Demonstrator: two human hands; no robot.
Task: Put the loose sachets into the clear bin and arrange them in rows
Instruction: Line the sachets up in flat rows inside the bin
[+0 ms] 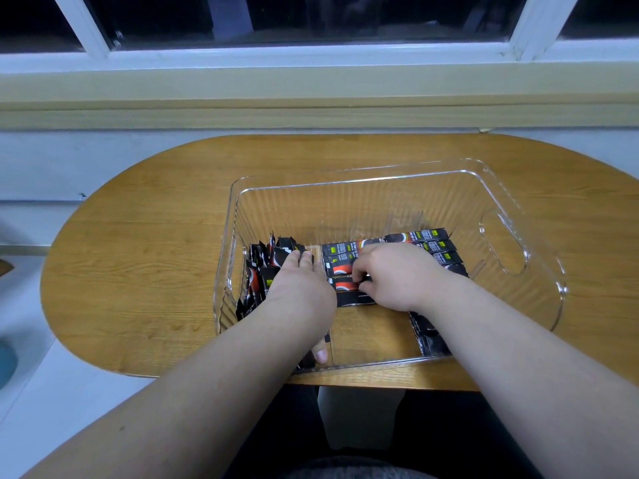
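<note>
Nearest me, by the bin's [539,216] front wall, a few dark sachets [430,337] lie under my right forearm, not lined up with anything, and part of the bin floor there is bare. I cannot tell how many are hidden by my arms.

Further in, my left hand [297,288] rests spread over the upright sachets [262,271] packed against the bin's left wall, fingers flat and loose, steadying them rather than gripping.

My right hand [397,274] is curled, its fingertips pinching one sachet [345,283] at the near end of the flat row [428,245] in the middle of the bin.

Beyond my hands that row runs neatly toward the bin's back wall.

The counter [138,254] around the bin shows no loose sachets, so I judge collecting is done and only straightening remains.
</note>
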